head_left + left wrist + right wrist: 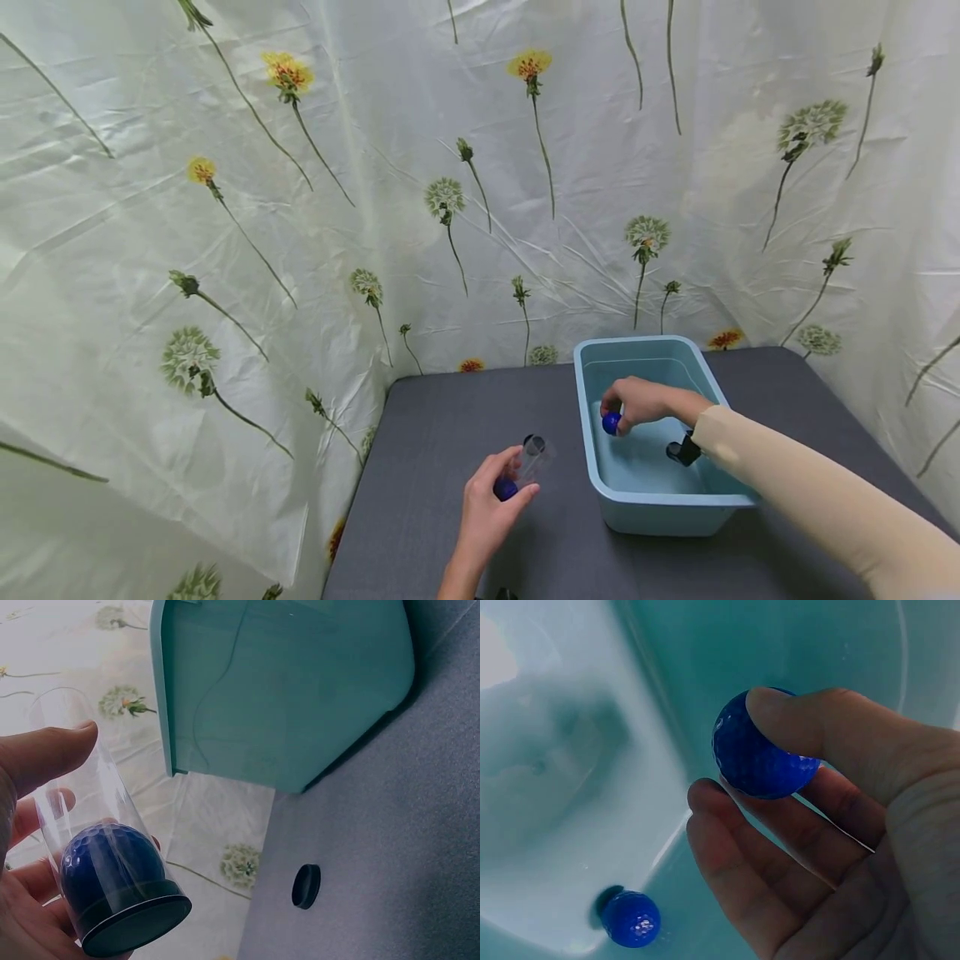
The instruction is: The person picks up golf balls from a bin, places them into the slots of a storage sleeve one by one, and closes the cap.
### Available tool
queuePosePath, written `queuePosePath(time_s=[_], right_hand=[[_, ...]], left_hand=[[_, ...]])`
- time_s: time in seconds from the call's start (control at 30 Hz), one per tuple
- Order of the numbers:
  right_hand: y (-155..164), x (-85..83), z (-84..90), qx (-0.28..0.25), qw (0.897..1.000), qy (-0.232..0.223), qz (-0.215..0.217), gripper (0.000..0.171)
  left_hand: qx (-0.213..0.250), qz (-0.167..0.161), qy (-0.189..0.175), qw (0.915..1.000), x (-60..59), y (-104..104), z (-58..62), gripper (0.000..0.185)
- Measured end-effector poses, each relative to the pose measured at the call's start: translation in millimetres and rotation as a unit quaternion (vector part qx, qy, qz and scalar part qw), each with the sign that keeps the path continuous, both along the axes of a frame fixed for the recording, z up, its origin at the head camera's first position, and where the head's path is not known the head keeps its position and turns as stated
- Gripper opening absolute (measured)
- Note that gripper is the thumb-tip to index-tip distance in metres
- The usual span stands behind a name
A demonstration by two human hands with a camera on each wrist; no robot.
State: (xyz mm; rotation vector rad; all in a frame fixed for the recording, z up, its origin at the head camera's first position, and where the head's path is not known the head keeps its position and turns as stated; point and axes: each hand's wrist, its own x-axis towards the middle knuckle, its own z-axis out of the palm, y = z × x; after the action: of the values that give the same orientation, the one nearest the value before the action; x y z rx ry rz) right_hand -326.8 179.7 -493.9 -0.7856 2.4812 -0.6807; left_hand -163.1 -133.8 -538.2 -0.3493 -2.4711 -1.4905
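Note:
My left hand (486, 510) grips a clear plastic tube (535, 467). Inside it, a blue golf ball (112, 862) sits against the black cap (139, 926) that closes one end; the other end looks uncapped. Over in the light blue bin (671, 500), my right hand (637, 402) pinches another blue golf ball (761, 750) between thumb and fingers. One more blue golf ball (631, 919) lies on the bin floor in the right wrist view. A loose black cap (306, 886) rests on the table near the bin.
The bin stands on the right part of a dark grey table (442, 425). A white curtain (405, 167) printed with dandelions hangs behind the table and along its left. A black wrist device (684, 450) sits at the right wrist.

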Motion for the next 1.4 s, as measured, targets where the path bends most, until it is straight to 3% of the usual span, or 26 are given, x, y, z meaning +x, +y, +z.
queuePosePath(time_s=[0.33,0.7,0.97,1.4], right_hand=[[9,18.0,27.1,-0.055,0.997,0.047,0.005,0.033],[7,44.6,53.0,-0.12,0.992,0.036,-0.03,0.037],[-8,67.8,54.6,-0.182,0.981,0.048,-0.046,0.041],[-40,96.1,50.9,-0.279,0.96,-0.007,-0.025,0.039]], left_hand=[[0.012,-0.003,0.014,0.9998,0.1,-4,1.3,0.056],[0.01,-0.01,0.022,0.9997,-1.5,-3,3.5,0.056],[0.007,-0.008,0.008,0.9999,1.0,1,8.3,0.056],[0.0,-0.019,0.022,0.9996,1.9,4,11.6,0.054]])
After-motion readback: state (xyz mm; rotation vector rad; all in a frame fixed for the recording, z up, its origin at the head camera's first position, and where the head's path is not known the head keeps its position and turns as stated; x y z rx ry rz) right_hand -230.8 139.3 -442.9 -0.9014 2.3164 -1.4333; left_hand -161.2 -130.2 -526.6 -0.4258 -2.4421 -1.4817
